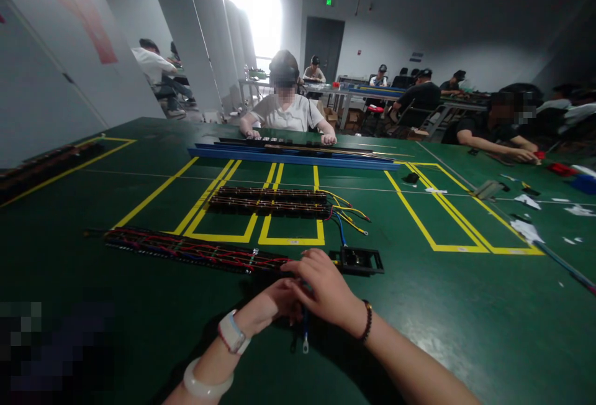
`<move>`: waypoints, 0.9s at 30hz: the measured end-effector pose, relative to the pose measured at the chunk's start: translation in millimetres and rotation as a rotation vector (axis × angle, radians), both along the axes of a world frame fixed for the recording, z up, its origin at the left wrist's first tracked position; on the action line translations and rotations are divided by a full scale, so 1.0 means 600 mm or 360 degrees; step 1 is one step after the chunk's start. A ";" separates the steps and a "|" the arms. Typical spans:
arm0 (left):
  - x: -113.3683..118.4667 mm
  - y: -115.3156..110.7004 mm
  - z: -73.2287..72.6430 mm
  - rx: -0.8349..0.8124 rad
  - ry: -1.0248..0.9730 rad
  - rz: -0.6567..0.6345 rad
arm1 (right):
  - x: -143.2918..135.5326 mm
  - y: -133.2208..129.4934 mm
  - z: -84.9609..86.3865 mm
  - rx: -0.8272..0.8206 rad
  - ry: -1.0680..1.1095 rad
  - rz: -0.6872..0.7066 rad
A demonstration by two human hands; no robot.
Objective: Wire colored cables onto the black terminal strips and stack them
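A long black strip with red and blue wires lies across the near side of the green table. At its right end my right hand bends over the strip, its fingers closed on something I cannot make out. My left hand is just below, touching the right one, with its fingertips partly hidden. A blue cable with a ring terminal hangs down beneath both hands. Right of my hands sits a black rectangular frame. Two shorter black strips with yellow and blue leads lie farther back.
Yellow tape marks rectangles on the green table. Blue rails lie before a seated person across the table. Another person sits at the right, near scraps of paper. A black assembly lies far left.
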State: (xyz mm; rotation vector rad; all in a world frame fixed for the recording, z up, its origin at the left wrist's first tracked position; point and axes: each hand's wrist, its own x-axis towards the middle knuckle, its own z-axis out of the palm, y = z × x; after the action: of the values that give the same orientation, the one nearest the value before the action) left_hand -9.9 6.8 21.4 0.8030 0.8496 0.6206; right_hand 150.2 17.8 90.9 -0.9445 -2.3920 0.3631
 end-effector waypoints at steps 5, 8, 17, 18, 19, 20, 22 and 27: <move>0.013 0.012 -0.001 -0.0038 0.0109 -0.0172 | 0.069 0.041 0.003 -0.0064 -0.0106 -0.0524; 0.012 0.015 0.000 -0.0024 0.0112 -0.0207 | 0.114 0.057 -0.009 -0.0145 -0.0286 -0.0529; 0.014 0.008 0.007 -0.0029 0.0006 -0.0276 | 0.138 0.065 -0.085 -0.0199 -0.0587 -0.0454; 0.014 0.007 0.005 -0.0025 -0.0007 -0.0273 | 0.135 0.066 -0.089 -0.0196 -0.0606 -0.0479; 0.014 0.007 0.003 -0.0021 -0.0021 -0.0272 | 0.132 0.066 -0.092 -0.0191 -0.0615 -0.0495; 0.014 0.007 0.000 -0.0020 -0.0034 -0.0271 | 0.130 0.066 -0.093 -0.0186 -0.0617 -0.0499; 0.012 0.007 -0.005 -0.0025 -0.0060 -0.0270 | 0.124 0.064 -0.090 -0.0178 -0.0600 -0.0483; 0.015 0.007 -0.015 -0.0050 -0.0138 -0.0261 | 0.110 0.036 -0.073 -0.0184 -0.0528 -0.0489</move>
State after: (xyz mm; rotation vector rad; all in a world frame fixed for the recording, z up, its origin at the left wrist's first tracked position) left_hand -0.7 11.0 12.6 0.8030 0.7048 0.4924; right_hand 216.1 39.4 47.1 -1.5037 -2.4781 0.2440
